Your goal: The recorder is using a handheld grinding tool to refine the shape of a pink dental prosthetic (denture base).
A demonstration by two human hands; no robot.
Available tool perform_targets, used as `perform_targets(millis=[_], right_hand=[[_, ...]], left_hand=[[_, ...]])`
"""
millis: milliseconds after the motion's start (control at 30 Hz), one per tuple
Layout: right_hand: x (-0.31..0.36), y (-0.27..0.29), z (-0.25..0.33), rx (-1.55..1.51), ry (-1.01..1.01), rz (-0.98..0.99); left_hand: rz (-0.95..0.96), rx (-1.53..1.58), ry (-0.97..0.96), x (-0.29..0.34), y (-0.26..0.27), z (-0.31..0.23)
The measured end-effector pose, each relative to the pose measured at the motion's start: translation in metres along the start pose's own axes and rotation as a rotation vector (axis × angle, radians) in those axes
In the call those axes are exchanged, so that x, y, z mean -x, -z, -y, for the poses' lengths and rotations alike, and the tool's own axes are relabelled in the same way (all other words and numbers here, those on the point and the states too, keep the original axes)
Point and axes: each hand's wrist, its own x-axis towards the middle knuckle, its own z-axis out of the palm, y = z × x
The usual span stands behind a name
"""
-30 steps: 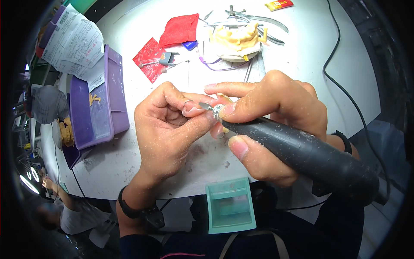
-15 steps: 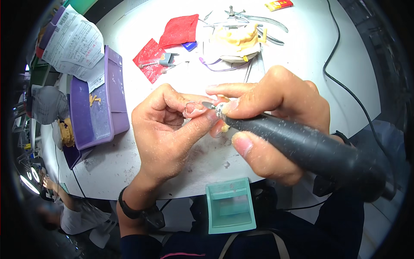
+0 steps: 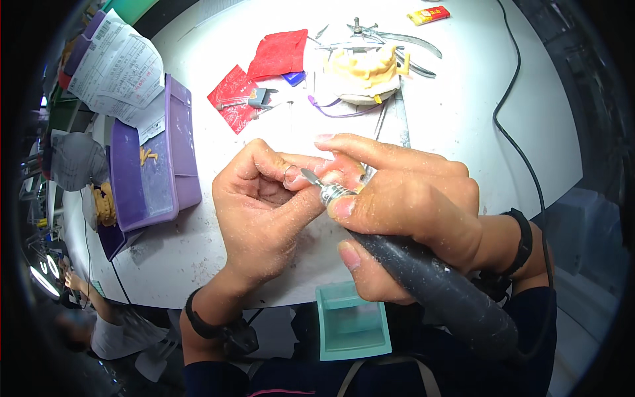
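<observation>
My left hand [image 3: 254,212] pinches a small pink partial denture [image 3: 346,164] between thumb and fingers. A thin wire loop, probably its clasp, curves out beside the index fingertip. My right hand [image 3: 423,202] is wrapped round a black rotary handpiece [image 3: 433,281], its body slanting down to the right. The metal bur [image 3: 311,176] at its tip sits right beside the denture; whether they touch I cannot tell. Fingers hide much of the denture. Pale dust speckles both hands and the handpiece.
Beyond my hands stands a yellow dental model [image 3: 364,69] with metal pliers [image 3: 410,41] behind it. Red packets [image 3: 278,53] lie left of it. A purple bin [image 3: 185,155] with papers stands left, a teal tray [image 3: 354,327] below. The handpiece's black cable [image 3: 522,155] runs down the right.
My right hand has tilted the handpiece more steeply, its rear end swinging down and left. The bur has shifted slightly left and down. More of the pink denture shows now.
</observation>
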Motion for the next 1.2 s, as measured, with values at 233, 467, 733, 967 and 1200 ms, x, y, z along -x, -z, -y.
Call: perform_targets(millis=[233,467,733,967,1200], right_hand=[[0.002,-0.0007,-0.0008,0.013,-0.008,-0.009],[0.0019,-0.0003,0.0032,-0.032,-0.038,-0.005],[0.0015,-0.001,0.0029,-0.031,-0.031,-0.012],[0.0013,0.0012,-0.0009,-0.119,-0.089,-0.018],[0.0012,0.0013,-0.0035,-0.058,0.006,-0.001]], left_hand=[[0.025,0.038,0.021,0.0008,0.0061,0.0058],[0.015,0.037,0.026,0.001,0.0011,0.0035],[0.013,-0.017,-0.04,-0.0004,0.0019,0.0067],[-0.006,-0.083,-0.064,-0.0001,0.0011,0.0035],[0.012,-0.071,-0.066,-0.0004,0.0019,0.004]])
